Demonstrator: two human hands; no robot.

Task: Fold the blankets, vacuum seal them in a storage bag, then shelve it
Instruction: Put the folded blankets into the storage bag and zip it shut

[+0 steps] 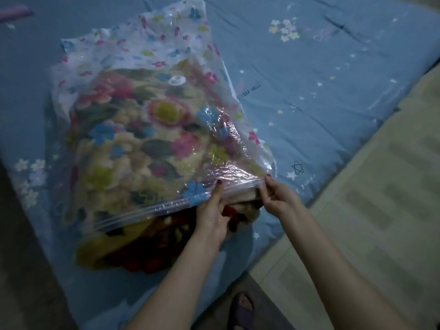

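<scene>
A clear storage bag (133,55) printed with small flowers lies on the bed, with a white round valve (177,80) on its top face. A folded floral blanket (142,144) fills it, and the blanket's dark red and yellow end (133,248) sticks out of the bag's mouth. The zip strip (147,208) runs along the near edge. My left hand (212,215) pinches the strip's upper lip, thumb on top. My right hand (278,196) pinches the same strip close to its right corner.
The bed wears a blue sheet (321,91) with stars and flowers. Pale tiled floor (381,210) lies to the right of the mattress edge. A foot in a purple sandal (242,310) stands below. A purple object (14,13) sits at the far left corner.
</scene>
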